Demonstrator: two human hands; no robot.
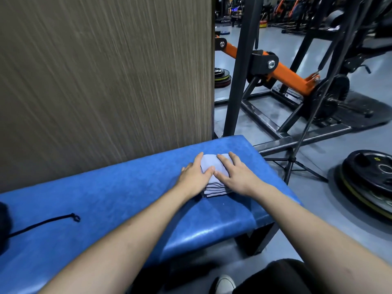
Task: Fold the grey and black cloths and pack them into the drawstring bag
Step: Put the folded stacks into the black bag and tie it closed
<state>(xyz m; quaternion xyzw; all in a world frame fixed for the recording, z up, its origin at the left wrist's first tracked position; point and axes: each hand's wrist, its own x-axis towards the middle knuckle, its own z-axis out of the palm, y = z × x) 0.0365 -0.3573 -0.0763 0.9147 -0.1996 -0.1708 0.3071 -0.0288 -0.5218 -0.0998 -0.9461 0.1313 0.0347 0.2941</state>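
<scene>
A folded grey cloth (210,164) lies in a small stack near the right end of the blue padded bench (118,187); its layered edges with dark trim face me. My left hand (196,174) lies flat on the stack's left side. My right hand (234,172) presses flat on its right side, and the thumbs meet in the middle. A black drawstring bag (4,228) shows only as a dark shape at the far left edge, with its black cord (44,222) trailing across the bench. No separate black cloth can be made out.
A wood-grain panel (106,71) rises directly behind the bench. To the right stand a black and orange gym machine (282,73) and a tripod leg (294,164). Weight plates (369,179) lie on the grey floor. My knee and shoe (224,284) show at the bottom.
</scene>
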